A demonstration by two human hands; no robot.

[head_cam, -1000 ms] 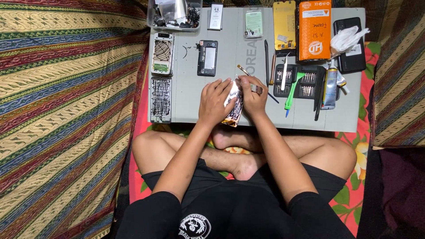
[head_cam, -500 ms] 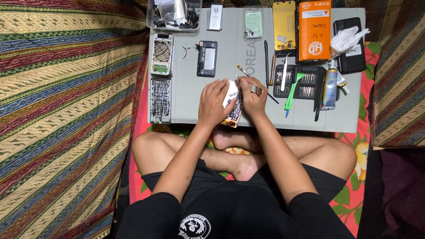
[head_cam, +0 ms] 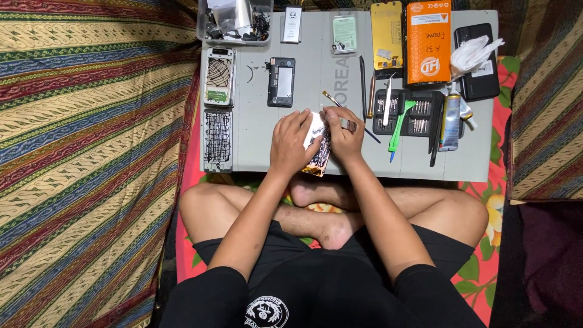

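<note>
I sit cross-legged at a low grey work mat (head_cam: 303,91). My left hand (head_cam: 291,143) and my right hand (head_cam: 342,136) together grip a phone part with a cracked, shiny, glue-streaked surface (head_cam: 320,152), tilted up over the mat's near edge. My right hand also holds a thin brush-like tool (head_cam: 333,99) and a small metal piece (head_cam: 348,124) between the fingers. The part's far end is hidden behind my fingers.
On the mat lie two phone frames with black glue lines (head_cam: 218,140), an open black phone body (head_cam: 282,82), a screwdriver bit set (head_cam: 408,112), a green pry tool (head_cam: 398,127), a tube (head_cam: 450,121), orange and yellow boxes (head_cam: 428,42), a clear parts tray (head_cam: 234,21). Striped fabric surrounds me.
My hands have shifted only slightly on the cracked part; its bright surface shows a little more between my fingers. Nothing else moved.
</note>
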